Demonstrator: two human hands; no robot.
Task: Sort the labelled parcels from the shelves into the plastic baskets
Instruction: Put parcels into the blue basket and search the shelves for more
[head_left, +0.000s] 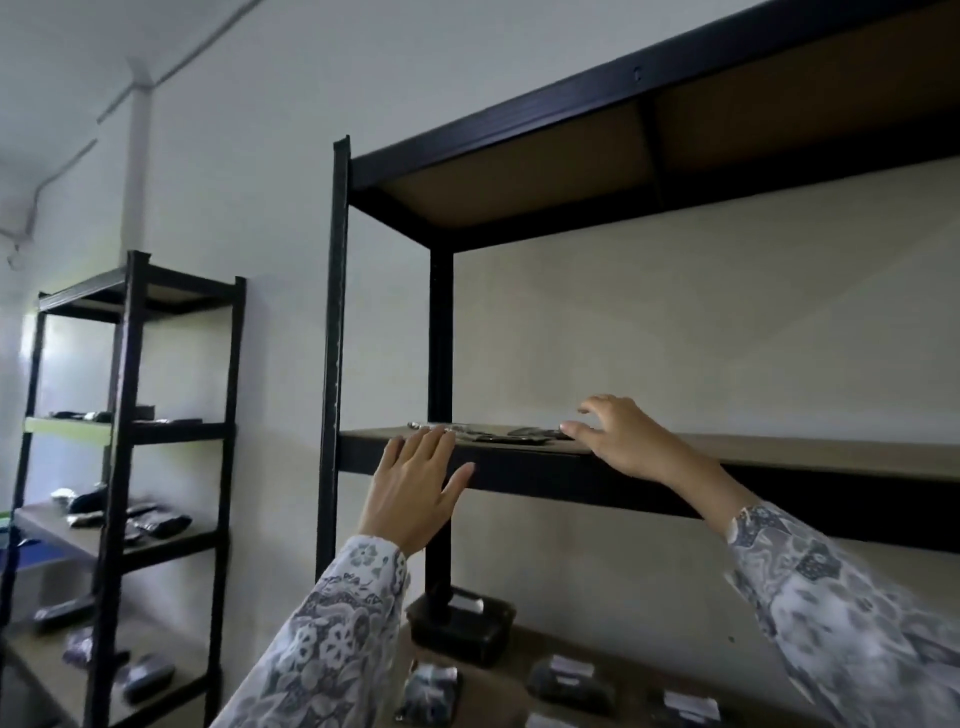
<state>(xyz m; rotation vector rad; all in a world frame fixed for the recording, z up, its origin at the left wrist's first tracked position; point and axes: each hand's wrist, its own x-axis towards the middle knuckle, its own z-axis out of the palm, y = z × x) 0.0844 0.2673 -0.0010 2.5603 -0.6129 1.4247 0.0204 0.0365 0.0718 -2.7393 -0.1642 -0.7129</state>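
Observation:
Flat dark parcels (511, 435) lie near the front left of the upper shelf board (779, 451) of a black metal rack. My left hand (418, 486) is raised in front of the shelf's front edge, fingers straight and spread, fingertips at the board's lip, holding nothing. My right hand (621, 435) reaches over the board just right of the parcels, fingers loosely spread, thumb tip close to a parcel; I cannot tell whether it touches. More dark parcels with white labels (569, 678) lie on the shelf below. No basket is in view.
The rack's black upright post (332, 338) stands just left of my left hand. A second black rack (130, 467) stands further left with several dark parcels on its shelves. A black box (460, 623) sits at the rear post's foot on the lower shelf.

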